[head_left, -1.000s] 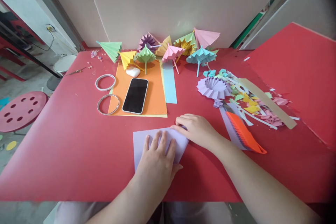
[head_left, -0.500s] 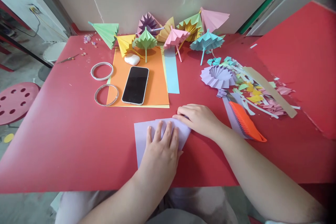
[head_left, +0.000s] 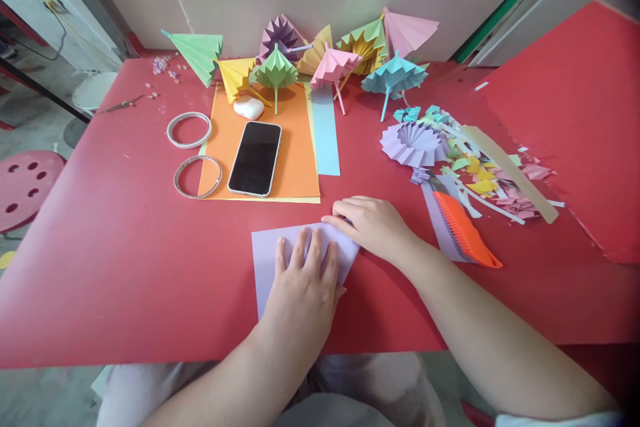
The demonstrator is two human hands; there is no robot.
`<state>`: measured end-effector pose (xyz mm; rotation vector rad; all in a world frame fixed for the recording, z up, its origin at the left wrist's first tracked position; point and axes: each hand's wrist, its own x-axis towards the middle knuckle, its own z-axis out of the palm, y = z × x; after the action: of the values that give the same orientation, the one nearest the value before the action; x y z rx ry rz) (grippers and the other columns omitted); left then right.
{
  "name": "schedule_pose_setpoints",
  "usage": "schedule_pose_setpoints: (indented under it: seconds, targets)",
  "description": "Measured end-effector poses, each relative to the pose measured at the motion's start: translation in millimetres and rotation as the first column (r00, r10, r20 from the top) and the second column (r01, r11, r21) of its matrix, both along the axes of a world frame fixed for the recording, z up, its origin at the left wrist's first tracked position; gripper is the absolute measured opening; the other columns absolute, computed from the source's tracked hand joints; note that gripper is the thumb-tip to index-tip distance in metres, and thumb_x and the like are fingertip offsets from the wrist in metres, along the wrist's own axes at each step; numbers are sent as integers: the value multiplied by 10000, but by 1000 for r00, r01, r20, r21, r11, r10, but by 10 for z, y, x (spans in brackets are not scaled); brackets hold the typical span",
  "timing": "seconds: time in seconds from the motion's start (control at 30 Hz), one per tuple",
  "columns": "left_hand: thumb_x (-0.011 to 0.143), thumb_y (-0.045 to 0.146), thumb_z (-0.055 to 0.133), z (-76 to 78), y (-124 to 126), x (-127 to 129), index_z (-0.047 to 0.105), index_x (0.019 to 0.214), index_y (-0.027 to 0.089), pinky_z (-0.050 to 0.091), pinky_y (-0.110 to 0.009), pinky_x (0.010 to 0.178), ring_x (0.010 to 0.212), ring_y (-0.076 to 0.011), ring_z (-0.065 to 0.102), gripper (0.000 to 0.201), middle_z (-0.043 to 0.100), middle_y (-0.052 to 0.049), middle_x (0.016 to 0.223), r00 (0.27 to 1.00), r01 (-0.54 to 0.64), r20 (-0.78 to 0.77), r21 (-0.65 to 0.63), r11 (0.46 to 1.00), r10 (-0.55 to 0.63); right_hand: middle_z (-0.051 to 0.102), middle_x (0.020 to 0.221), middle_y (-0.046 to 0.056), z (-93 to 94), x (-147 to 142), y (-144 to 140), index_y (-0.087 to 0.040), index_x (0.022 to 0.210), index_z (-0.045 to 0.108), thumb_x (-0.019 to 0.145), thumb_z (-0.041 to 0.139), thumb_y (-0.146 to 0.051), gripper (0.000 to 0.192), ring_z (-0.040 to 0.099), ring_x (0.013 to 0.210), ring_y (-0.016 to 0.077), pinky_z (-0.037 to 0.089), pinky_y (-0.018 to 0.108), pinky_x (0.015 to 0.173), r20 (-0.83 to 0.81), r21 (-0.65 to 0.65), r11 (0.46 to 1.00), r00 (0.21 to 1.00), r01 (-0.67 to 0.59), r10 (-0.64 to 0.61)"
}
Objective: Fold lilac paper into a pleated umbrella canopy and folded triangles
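A lilac paper sheet lies near the front edge of the red table. My left hand presses flat on it, fingers spread. My right hand rests on the sheet's upper right corner, fingertips pinching or pressing a fold there. Neither hand lifts the paper off the table.
A phone lies on orange paper with a white earbud case. Two tape rings sit to the left. Several paper umbrellas line the back. A lilac pleated disc, paper scraps and orange pleated paper lie right.
The view has shifted slightly downward and toward me. My hands stay on the lilac sheet in nearly the same pose.
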<state>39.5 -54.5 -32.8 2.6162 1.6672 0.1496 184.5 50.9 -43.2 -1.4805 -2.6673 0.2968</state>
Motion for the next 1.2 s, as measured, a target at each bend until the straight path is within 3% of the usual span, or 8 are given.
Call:
schedule_pose_setpoints:
  seconds: [0.2,0.37,0.7,1.2]
  targets:
    - [919,312,387,-7,-3,-3,484,1268,113,460,-520,904,1215,-319,452,413,516,-143,1306,1000,17,-19,12,1000,-17,612,664,3,94,71,47,-207,654,525,851,492,-404,281,552,652,150,314,248,548,-94,-111,990,991,86,-97]
    - [902,292,413,10,-8,-2,490,1262,128,457,-504,911,1217,-312,446,403,516,-133,1305,999,17,-44,38,999,-15,595,681,-1,175,250,121,-231,676,579,809,511,-466,279,552,638,149,366,249,563,-136,-259,951,969,167,-207]
    - [929,323,360,-21,1,-10,484,1263,129,450,-543,900,1216,-326,450,406,517,-142,1303,1000,5,0,12,1000,-5,593,712,4,269,363,176,-236,665,626,763,534,-481,279,549,661,152,394,269,609,-111,-404,903,972,146,-207]
    - [934,316,367,-7,-11,7,473,1278,123,411,-562,936,1260,-344,392,408,471,-158,1342,1000,-6,1,-30,1000,6,576,684,10,213,362,180,-234,631,514,807,484,-515,333,515,760,188,372,292,641,-94,-370,925,987,87,-130]
